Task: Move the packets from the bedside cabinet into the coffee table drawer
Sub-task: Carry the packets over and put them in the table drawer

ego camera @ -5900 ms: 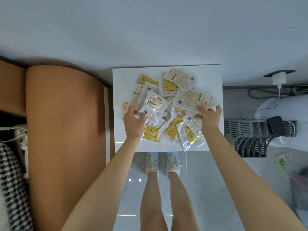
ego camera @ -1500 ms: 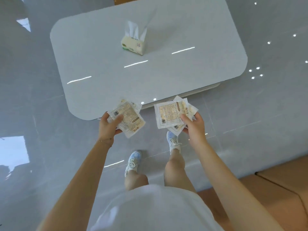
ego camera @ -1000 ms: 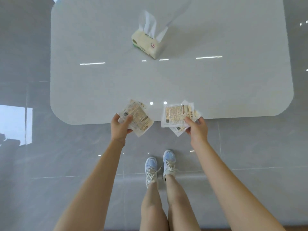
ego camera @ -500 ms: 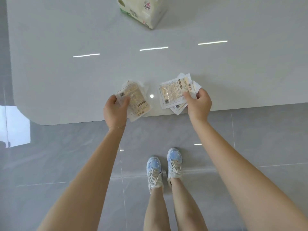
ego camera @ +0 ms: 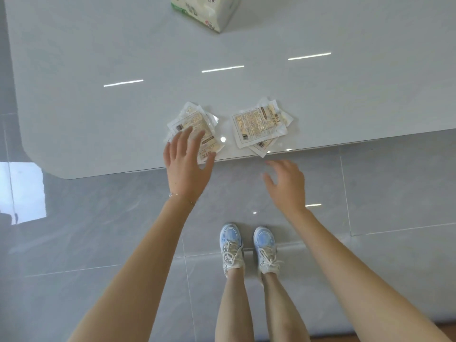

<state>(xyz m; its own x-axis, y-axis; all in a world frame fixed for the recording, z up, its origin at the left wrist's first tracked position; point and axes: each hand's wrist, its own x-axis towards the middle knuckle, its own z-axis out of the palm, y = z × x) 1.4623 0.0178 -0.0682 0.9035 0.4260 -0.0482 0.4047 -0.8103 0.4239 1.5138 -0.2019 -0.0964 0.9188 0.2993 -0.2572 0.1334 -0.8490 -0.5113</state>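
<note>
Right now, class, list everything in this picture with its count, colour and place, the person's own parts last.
coffee table: one, glossy pale grey, upper half
tissue pack: one, cream and green, on the table, top edge
left pile of packets: one, clear with beige contents, near the table's front edge
right pile of packets: one, same colours, beside it
floor tiles: several, glossy grey, lower half
trainers: two, pale blue and white, on the floor
left hand: one, open, over the left pile of packets
right hand: one, open, empty, over the floor
legs: two, bare, bottom centre
</note>
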